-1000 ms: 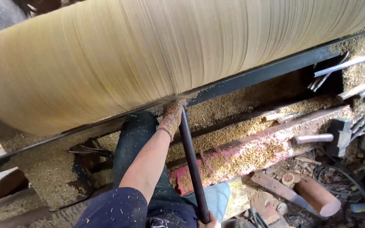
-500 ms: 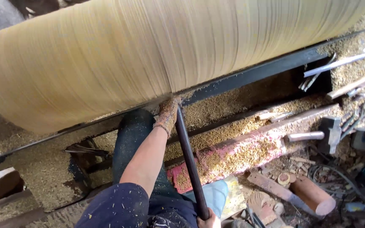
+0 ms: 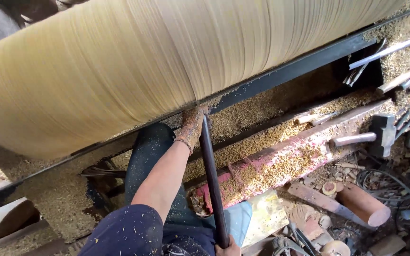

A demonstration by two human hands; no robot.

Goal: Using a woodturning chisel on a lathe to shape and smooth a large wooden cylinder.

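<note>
Pale smooth wood log (image 3: 176, 61) (finely ridged), matt dark metal rail (image 3: 300, 66).

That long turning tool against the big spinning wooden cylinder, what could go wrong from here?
1. The left hand grips the long dark turning tool right at the black steel rest bar, close beside the blurred, spinning wooden cylinder; a catch could drag the fingers against it.
2. The right hand holds only the handle's far end, so a dig-in might kick the tool upward.
3. Wood shavings coat the hand and could fly toward the face.
</note>
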